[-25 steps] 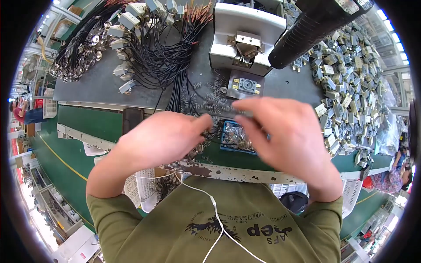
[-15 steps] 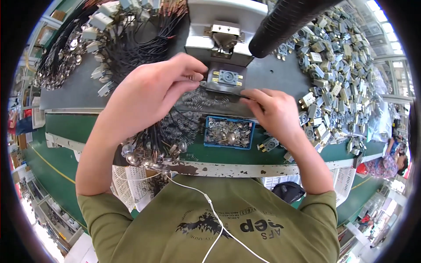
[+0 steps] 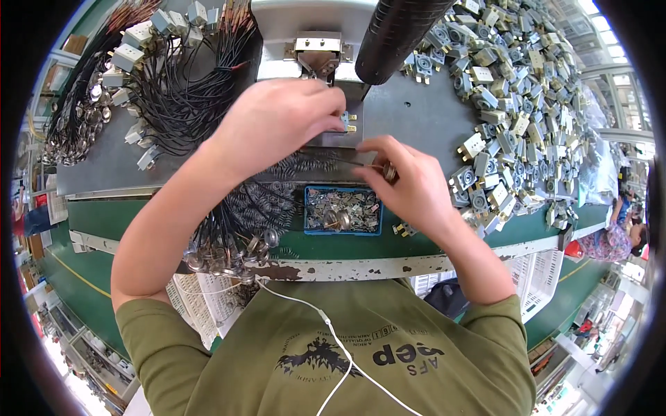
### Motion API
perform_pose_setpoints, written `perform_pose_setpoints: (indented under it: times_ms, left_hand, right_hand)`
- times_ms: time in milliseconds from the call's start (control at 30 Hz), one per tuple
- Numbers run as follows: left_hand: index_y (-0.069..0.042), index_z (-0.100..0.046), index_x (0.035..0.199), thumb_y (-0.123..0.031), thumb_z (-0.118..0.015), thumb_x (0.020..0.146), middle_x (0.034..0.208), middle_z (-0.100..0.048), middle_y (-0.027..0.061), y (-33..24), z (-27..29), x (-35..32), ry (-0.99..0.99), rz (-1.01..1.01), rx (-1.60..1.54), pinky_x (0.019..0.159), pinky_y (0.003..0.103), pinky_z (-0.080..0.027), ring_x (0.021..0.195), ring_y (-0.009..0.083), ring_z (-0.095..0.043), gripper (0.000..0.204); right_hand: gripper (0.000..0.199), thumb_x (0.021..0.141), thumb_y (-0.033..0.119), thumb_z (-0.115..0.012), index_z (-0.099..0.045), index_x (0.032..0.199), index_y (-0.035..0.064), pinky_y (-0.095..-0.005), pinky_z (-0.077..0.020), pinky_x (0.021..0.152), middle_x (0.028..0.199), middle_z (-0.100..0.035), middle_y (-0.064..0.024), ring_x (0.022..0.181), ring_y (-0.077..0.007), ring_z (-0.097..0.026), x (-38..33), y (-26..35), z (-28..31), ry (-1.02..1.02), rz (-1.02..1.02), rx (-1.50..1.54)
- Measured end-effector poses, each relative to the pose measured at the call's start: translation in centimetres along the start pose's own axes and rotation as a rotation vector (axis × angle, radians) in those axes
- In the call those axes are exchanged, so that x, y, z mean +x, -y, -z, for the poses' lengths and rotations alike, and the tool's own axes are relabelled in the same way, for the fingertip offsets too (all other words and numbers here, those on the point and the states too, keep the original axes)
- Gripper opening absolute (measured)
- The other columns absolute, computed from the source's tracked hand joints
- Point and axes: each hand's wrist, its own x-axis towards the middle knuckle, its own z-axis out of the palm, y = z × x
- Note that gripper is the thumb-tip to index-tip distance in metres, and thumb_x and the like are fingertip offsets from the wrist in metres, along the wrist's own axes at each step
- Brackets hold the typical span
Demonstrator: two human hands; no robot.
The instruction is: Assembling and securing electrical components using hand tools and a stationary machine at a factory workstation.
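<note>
My left hand (image 3: 295, 111) reaches over the metal fixture, its fingers bent together and pointing down. Beneath them, a small grey block with brass terminals (image 3: 351, 123) is mostly hidden; whether the fingers grip it or something smaller does not show. To the right and nearer me, my right hand (image 3: 413, 180) is closed on a dark wire with a round metal piece (image 3: 390, 171) at its end. The wire runs leftward from the fingers toward the near side of the fixture. Loose springs (image 3: 267, 204) lie below my left wrist.
A blue tray (image 3: 343, 232) holds small metal parts near the table edge. Many grey blocks (image 3: 492, 139) are heaped at the right. Black wire bundles (image 3: 187, 97) with white blocks lie at the left. A metal press (image 3: 318, 45) and a thick black hose (image 3: 395, 38) stand at the back.
My left hand has moved over the grey block, which was in plain sight before. A wire with a round metal piece now shows in my right hand. The whole view has shifted.
</note>
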Motion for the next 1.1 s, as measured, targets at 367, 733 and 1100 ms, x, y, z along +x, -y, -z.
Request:
perform_pose_setpoints:
  times_ms: [367, 733, 1100]
  left_hand:
    - [-0.004, -0.065, 0.092, -0.009, -0.069, 0.083, 0.086, -0.068, 0.0079, -0.1, -0.4, -0.3, 0.031, -0.002, 0.052, 0.075, 0.04, -0.055, 0.084, 0.0281, -0.069, 0.011]
    - [-0.007, -0.071, 0.111, -0.012, -0.076, 0.086, 0.097, -0.068, 0.0113, -3.4, 2.8, -2.8, 0.133, 0.073, -0.182, 0.073, 0.038, -0.054, 0.087, 0.0305, -0.068, 0.025]
    - [-0.002, -0.067, 0.092, -0.01, -0.073, 0.087, 0.086, -0.068, 0.0115, -2.4, 5.3, -3.0, 0.113, 0.058, -0.158, 0.071, 0.042, -0.054, 0.082, 0.0328, -0.068, 0.011]
  right_hand:
    - [0.039, 0.084, -0.001, -0.081, -0.069, 0.121, 0.0052, -0.0304, -0.0534, 0.067, 0.097, -0.07, -0.009, 0.075, -0.0184, -0.065, -1.8, 0.7, 0.2, -0.073, -0.041, 0.244]
    - [0.044, 0.087, -0.004, -0.077, -0.065, 0.129, 0.0006, -0.0305, -0.0604, 0.083, 0.11, -0.075, -0.0133, 0.096, -0.0197, -0.075, -1.3, 1.2, 1.8, -0.105, 0.053, 0.264]
    - [0.04, 0.111, 0.017, -0.05, -0.045, 0.146, -0.0025, -0.0392, -0.0554, 0.104, 0.128, -0.069, -0.0191, 0.121, -0.0255, -0.067, 1.2, 0.3, 0.9, 0.288, -0.355, 1.059]
